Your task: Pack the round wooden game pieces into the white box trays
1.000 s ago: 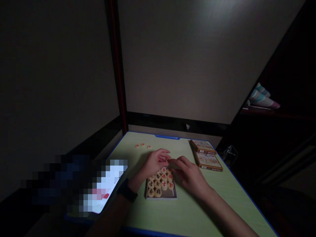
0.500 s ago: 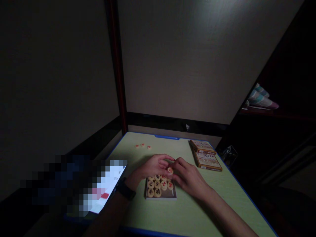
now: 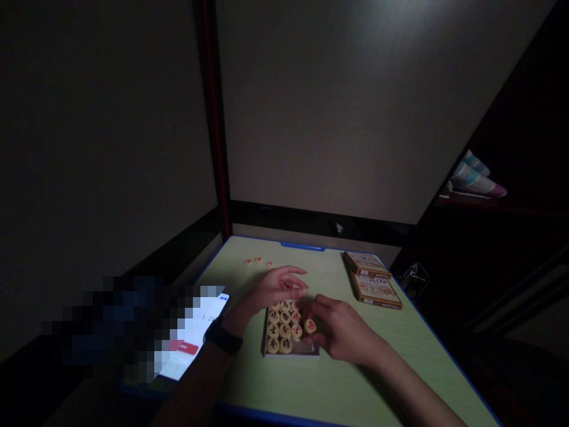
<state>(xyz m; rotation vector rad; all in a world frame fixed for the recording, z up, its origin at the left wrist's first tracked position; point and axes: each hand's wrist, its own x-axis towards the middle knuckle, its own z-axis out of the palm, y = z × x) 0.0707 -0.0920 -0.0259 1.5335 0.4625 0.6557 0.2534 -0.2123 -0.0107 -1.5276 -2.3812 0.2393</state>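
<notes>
A shallow box [image 3: 291, 350] of Chinese chess pieces lies on the table in front of me. Rows of round wooden pieces fill most of it, black-marked ones [image 3: 285, 330] on the left and red-marked ones [image 3: 296, 331] on the right. My right hand [image 3: 340, 326] is at the box's right side, with thumb and fingers closed around a red-marked chess piece [image 3: 310, 326]. Over the far edge of the box hovers my left hand [image 3: 280, 284], its fingers apart and slightly curved, with nothing visible in it. The box's far right corner is hidden by my right hand.
Three loose red-marked pieces [image 3: 258, 259] lie at the far left of the table [image 3: 382, 379]. Two flat boxes [image 3: 376, 287] overlap at the far right. On the left edge rests a lit screen [image 3: 195, 332], partly pixelated. Behind the table stands a panel wall.
My hands have moved apart. The left one has lifted away from the piece near both hands, and the right one has come down nearer the box's right side.
</notes>
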